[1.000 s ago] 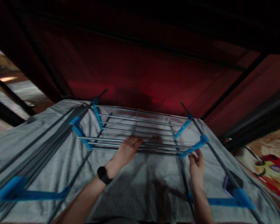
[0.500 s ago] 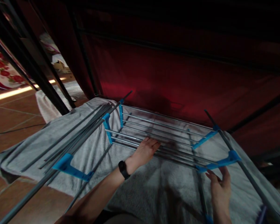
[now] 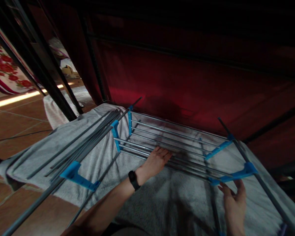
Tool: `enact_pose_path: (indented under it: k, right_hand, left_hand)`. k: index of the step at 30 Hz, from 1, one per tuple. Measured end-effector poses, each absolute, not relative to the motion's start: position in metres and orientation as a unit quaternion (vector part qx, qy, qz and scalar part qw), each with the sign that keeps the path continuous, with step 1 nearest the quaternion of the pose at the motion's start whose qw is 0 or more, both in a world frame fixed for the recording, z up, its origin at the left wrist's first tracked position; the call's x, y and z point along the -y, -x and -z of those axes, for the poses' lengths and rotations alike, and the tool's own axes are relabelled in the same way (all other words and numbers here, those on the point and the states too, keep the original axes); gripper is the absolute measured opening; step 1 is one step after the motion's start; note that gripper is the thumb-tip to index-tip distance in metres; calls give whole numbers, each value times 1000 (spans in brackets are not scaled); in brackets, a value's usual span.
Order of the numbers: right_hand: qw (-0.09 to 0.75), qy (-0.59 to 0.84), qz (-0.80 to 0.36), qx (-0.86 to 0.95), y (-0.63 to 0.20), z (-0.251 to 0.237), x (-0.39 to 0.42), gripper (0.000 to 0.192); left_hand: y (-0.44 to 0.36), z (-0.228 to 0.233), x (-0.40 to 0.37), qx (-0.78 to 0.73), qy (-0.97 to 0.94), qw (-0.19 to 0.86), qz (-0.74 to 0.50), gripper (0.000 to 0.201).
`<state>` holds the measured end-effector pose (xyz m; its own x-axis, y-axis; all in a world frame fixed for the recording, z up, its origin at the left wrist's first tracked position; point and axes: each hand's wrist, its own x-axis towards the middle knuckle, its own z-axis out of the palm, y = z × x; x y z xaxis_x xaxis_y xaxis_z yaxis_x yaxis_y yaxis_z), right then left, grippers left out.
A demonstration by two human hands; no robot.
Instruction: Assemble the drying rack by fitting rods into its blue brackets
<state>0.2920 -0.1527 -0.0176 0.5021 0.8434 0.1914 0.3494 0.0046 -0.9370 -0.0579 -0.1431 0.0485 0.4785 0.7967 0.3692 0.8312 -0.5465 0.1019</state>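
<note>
A drying rack's shelf of silver metal rods (image 3: 179, 135) with blue plastic brackets lies on a grey towel (image 3: 167, 200). My left hand (image 3: 157, 160), a black watch (image 3: 133, 179) on its wrist, lies palm down on the nearest rods with the fingers flat. Down at the right, my right hand (image 3: 234, 201) is held up with its fingers spread, the tips touching the near blue bracket (image 3: 233, 177) at the shelf's right corner. Neither hand closes around anything.
A bundle of grey rods (image 3: 88, 144) with a blue bracket (image 3: 76, 175) runs diagonally at the left over the towel. A dark red fabric wall (image 3: 174, 82) stands close behind. Black frame poles (image 3: 46, 82), brown floor tiles (image 3: 14, 121) and a floral cloth (image 3: 2, 72) are at the left.
The view has swung to the left, showing the floor and the black poles. My right hand has slipped a little lower below the blue bracket. My left hand stays on the rods.
</note>
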Motion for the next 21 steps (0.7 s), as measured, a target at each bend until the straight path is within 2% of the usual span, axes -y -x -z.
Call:
enact_pose_path:
  k: [16, 21]
  right_hand:
    - [543, 677, -224, 444, -297, 23, 147, 82]
    - [574, 660, -241, 420, -290, 20, 149, 82]
  left_hand:
    - [57, -42, 141, 473, 856, 60, 202, 36]
    - [57, -37, 138, 469, 849, 68, 232, 35]
